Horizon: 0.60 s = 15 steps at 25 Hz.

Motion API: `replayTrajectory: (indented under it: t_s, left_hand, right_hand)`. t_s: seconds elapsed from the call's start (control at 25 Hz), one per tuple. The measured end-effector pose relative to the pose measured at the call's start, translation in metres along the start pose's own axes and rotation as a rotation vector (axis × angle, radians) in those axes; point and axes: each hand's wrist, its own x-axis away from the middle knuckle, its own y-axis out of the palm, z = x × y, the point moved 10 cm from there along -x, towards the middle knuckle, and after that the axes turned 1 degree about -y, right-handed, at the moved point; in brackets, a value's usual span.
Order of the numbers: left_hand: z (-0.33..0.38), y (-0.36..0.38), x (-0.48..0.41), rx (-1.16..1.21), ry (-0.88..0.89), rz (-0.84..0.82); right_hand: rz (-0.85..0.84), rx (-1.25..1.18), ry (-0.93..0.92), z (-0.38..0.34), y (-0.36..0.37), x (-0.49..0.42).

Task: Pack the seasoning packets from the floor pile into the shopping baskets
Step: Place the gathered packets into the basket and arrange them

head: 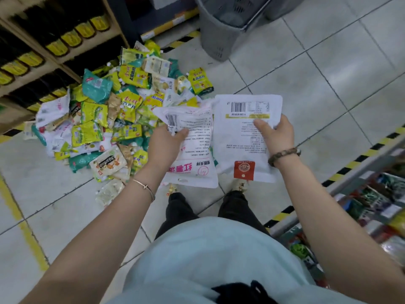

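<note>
**A:** What's seen, biggest first?

**B:** The tiled floor [328,69] fills most of the frame, w/ yellow-black tape along its edges. A bottle shelf [54,55] is set at upper left. A goods shelf [372,205] is seen at lower right.

**A:** And the pile?

**B:** The packet pile [105,119] is heaped on the floor at centre left, just beside the bottle shelf (mostly yellow, green & white packs). A grey basket [221,34] is stood at top centre, apart from the pile. A 2nd basket [282,7] is partly seen behind it, at the top edge.

**A:** Hands?

**B:** Two packets are held at mid-frame, above the floor, barcode sides up. The crumpled packet [195,150] is gripped by the left hand [166,143], thumb clamped on top, fingers hidden beneath. The flat packet [243,137], w/ a red label near its lower edge, is pinched by the right hand [277,134], thumb pressed on top. The packets are held side by side; whether they touch can't be told.

**A:** Smallest?

**B:** A beaded bracelet [283,155] is worn on the right wrist & a thin bangle [144,187] on the left.
</note>
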Motion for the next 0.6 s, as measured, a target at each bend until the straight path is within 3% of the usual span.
replayTrajectory:
  t_s: [0.36,0.6]
  left_hand:
    - [0.116,0.199,-0.016,-0.068,-0.018,-0.026]
    - [0.193,0.252,-0.061,-0.101,0.033,-0.004]
  right_hand:
    - [0.057,-0.014,0.065,0.017,-0.182,-0.141]
    - [0.100,-0.073,0.082,-0.002,-0.228,-0.224]
